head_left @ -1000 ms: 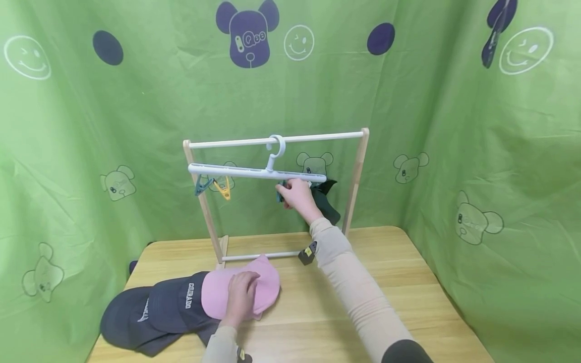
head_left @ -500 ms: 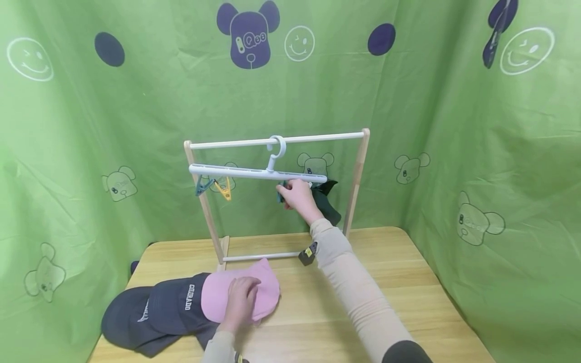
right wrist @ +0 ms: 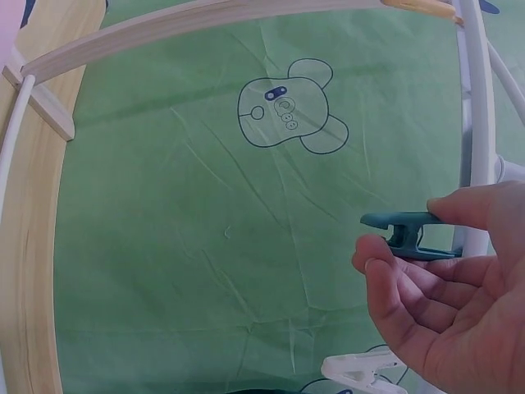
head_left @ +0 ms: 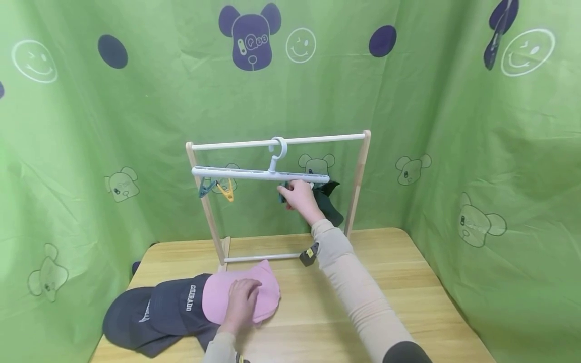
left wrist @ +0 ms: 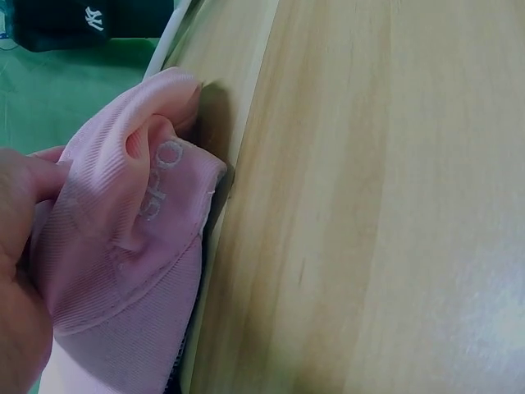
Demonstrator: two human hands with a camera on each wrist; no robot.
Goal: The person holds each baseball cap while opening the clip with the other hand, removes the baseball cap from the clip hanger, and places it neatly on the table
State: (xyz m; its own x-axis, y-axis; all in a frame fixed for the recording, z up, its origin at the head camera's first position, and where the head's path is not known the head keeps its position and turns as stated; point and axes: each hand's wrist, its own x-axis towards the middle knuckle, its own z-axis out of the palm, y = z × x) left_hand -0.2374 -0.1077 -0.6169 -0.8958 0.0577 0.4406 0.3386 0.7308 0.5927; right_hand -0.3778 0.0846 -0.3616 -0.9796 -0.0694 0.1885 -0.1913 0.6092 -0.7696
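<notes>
My right hand (head_left: 300, 197) pinches a teal clothes peg (right wrist: 402, 234) under the right half of the light blue hanger (head_left: 258, 174). In the right wrist view, the thumb presses one handle and the fingers lie along the other; nothing shows in the peg's mouth. My left hand (head_left: 241, 303) rests on a pink cap (head_left: 268, 290) on the table, its fingers loosely bent. White lettering shows on the cap in the left wrist view. A dark cap (head_left: 329, 206) hangs at the hanger's right end, partly behind my right hand, near a white peg (right wrist: 361, 369).
The hanger hooks over the white bar (head_left: 327, 139) of a wooden rack. A blue peg (head_left: 206, 188) and a yellow peg (head_left: 225, 190) hang on its left half. Two navy caps (head_left: 177, 305) overlap on the table (head_left: 399, 287) at left. Green printed curtains (head_left: 336, 91) surround it.
The pink cap's peaked edge has lowered slightly, and my left hand has shifted down a little. My right hand keeps its pinch on the teal peg. The whole head view has drifted slightly.
</notes>
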